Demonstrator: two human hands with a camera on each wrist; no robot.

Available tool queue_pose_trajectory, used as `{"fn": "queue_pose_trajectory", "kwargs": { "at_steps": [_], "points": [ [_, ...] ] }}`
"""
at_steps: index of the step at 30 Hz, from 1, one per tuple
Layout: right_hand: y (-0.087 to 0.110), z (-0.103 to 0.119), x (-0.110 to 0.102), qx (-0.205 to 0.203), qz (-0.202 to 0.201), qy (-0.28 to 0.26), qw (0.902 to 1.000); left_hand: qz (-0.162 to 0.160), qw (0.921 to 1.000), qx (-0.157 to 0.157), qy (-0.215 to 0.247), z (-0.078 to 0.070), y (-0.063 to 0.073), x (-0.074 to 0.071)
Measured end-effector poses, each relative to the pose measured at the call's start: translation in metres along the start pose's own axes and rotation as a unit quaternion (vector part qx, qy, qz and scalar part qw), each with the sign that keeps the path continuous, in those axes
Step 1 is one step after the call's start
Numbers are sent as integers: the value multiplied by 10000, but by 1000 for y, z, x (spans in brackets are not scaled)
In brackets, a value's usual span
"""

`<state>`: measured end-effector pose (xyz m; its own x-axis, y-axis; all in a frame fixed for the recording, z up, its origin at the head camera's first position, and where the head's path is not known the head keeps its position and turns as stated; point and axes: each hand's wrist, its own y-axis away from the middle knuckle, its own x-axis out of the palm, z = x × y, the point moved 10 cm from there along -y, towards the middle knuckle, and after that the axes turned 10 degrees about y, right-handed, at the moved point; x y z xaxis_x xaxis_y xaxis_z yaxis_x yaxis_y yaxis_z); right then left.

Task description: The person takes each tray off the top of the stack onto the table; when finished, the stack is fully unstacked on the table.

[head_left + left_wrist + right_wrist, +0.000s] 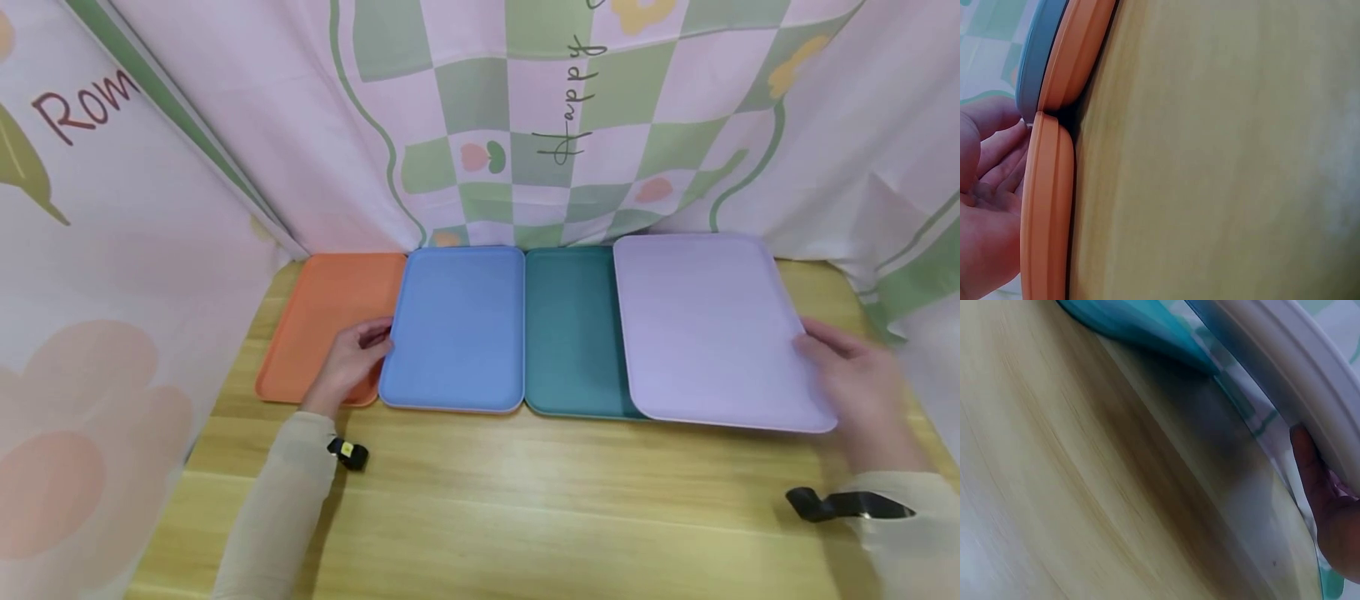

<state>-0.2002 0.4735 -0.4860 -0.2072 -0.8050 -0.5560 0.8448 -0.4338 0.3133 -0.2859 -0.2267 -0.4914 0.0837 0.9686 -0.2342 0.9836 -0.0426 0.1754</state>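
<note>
My right hand grips the right edge of a lavender tray. This tray is tilted, partly above a teal tray, and its right part is off the table in the right wrist view. The fingers under it are mostly hidden. At the left edge of a blue tray, my left hand pinches the rim. In the left wrist view the blue tray lies on an orange tray. Another orange tray lies flat to the left, under my left hand.
The trays stand in a row along the back of the wooden table. Right behind them hangs a printed curtain, which also covers the left and right sides. Black straps with small cameras sit on both wrists.
</note>
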Motion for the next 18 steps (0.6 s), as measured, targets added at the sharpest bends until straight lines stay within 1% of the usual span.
{"fn": "queue_pose_trajectory", "kwargs": {
  "at_steps": [4, 9, 12, 15, 18],
  "points": [
    [-7, -8, -9, -56, -52, -35, 10000, 10, 9999, 102, -69, -1, 0, 0],
    [-17, -13, -22, -300, -82, -84, 9995, 1, 9999, 158, -37, -3, 0, -1],
    [-21, -15, -29, -419, -124, -17, 9990, 25, 9999, 162, 16, -3, 1, 0],
    [-23, -18, -38, -542, -294, 198, 9979, 39, 9999, 163, 13, -4, 2, 1],
    [-26, -26, -45, -513, -462, 348, 9970, 35, 9999, 129, -25, -3, 1, 0]
  ]
}}
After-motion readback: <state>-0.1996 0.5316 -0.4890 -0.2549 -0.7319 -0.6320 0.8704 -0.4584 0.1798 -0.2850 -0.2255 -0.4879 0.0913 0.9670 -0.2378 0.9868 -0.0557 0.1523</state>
